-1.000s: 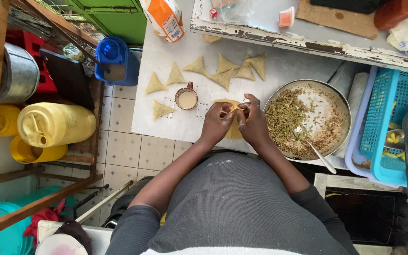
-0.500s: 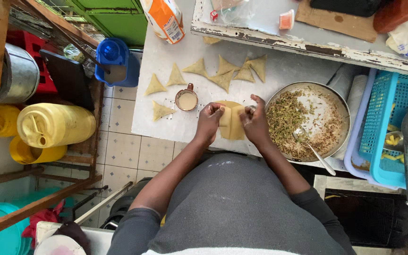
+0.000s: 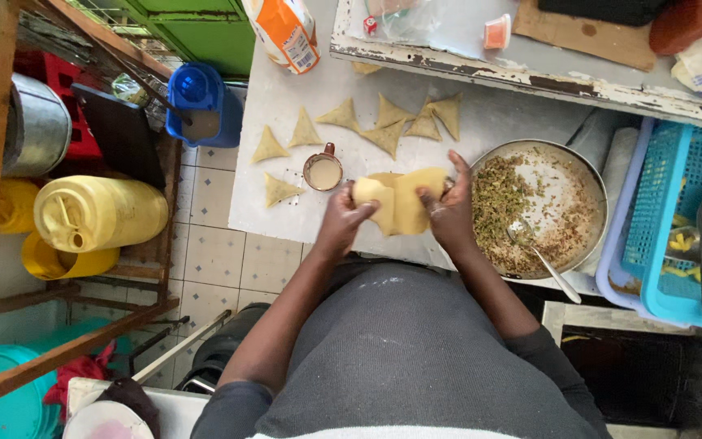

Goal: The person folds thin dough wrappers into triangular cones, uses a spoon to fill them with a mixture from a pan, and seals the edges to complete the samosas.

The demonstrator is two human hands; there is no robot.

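Grey top, dark pushed-up sleeves

Both hands on a pale dough sheet (image 3: 406, 203) at the edge of the white worktop (image 3: 286, 97): left hand (image 3: 343, 223) curls a fold of it, right hand (image 3: 448, 207) pinches the other side. Just left sits a small cup (image 3: 323, 171) of paste, w/ 7 folded triangles (image 3: 383, 134) behind. On the right, a metal pan (image 3: 542, 207) of greenish filling w/ a spoon (image 3: 539, 254) in it.
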